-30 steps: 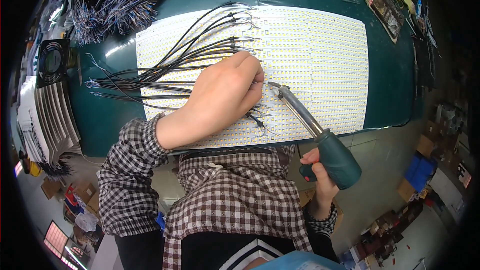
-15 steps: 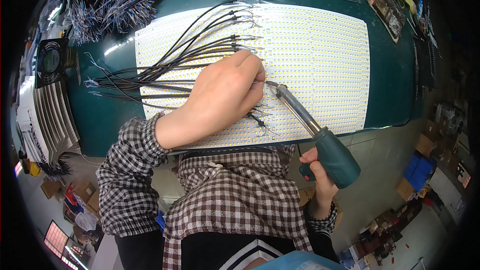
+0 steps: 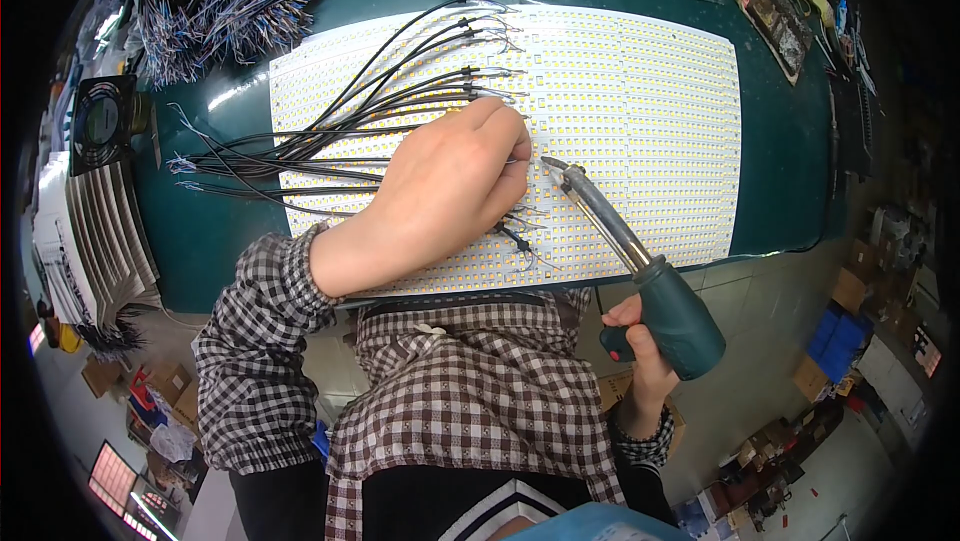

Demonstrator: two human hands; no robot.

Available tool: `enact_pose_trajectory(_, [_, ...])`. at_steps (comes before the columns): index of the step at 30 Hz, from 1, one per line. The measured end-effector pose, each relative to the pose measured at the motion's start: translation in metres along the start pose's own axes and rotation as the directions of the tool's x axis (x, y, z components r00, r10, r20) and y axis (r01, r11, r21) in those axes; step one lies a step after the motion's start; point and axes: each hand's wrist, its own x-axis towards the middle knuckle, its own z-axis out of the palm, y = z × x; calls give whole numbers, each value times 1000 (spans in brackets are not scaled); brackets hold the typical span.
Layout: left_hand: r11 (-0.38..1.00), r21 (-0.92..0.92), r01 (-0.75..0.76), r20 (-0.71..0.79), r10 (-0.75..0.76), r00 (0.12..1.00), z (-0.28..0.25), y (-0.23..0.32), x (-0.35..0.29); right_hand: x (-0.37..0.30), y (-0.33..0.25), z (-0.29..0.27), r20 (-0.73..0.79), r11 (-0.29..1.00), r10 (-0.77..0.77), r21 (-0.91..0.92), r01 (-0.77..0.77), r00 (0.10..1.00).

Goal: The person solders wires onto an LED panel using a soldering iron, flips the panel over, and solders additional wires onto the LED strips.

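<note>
A large white LED board [image 3: 670, 141] lies on the green table, covered with rows of small yellow-white LEDs. Several black cables [image 3: 345, 111] lie across its left half, their thin stripped wire ends near the middle. My left hand [image 3: 450, 166] rests over the board, thumb and forefinger pinched on the wire end of a black cable, mostly hidden by the fingers. In my right hand [image 3: 650, 356], below the table's front edge, is a soldering iron [image 3: 680, 316] with a green handle. Its tip is just right of my left fingertips, slightly apart from them.
Bundles of black cables [image 3: 230, 16] with bare wire ends lie at the back left. A small black fan [image 3: 103, 126] stands at the left edge, above a stack of white boards [image 3: 100, 241]. A grimy flat box [image 3: 770, 21] lies at the back right, beside loose tools.
The soldering iron's tip has moved a little to the right, away from my left fingertips; handle and right hand shifted slightly right too. My left hand stays in place.
</note>
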Motion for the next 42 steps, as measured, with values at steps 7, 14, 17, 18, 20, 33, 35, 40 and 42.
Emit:
enact_pose_trajectory(7, [998, 64, 15, -59, -11, 998, 2, 4, -7, -1, 4, -3, 1, 1000, -17, 9, 17, 1000])
enact_pose_trajectory(14, [922, 297, -249, -130, 297, 946, -10, 0, -37, 1, 6, -5, -33, 997, -58, 47, 60, 998])
enact_pose_trajectory(17, [957, 244, -158, -155, 199, 968, -7, 5, -42, 2, 6, -4, -44, 995, -69, 63, 72, 997])
enact_pose_trajectory(18, [956, 248, -158, -156, 201, 967, -8, 9, -44, 2, 6, -4, -46, 994, -72, 74, 75, 996])
enact_pose_trajectory(20, [977, 196, -85, -70, 101, 992, -11, 17, -46, 1, 6, -5, -36, 988, -71, 137, 75, 997])
enact_pose_trajectory(33, [960, 248, -131, 98, 110, 989, -22, 9, -16, -1, 14, -10, -49, 976, -105, 185, 112, 993])
enact_pose_trajectory(35, [952, 264, -154, 118, 126, 985, -21, 9, -15, -1, 16, -11, -46, 974, -110, 192, 116, 993])
enact_pose_trajectory(40, [998, -66, 11, -97, -18, 995, -11, 3, -19, 2, 16, -10, -31, 972, -125, 199, 128, 992])
enact_pose_trajectory(42, [1000, -22, -6, -93, 4, 996, -12, 3, -18, 2, 16, -10, -29, 991, -129, 34, 130, 991])
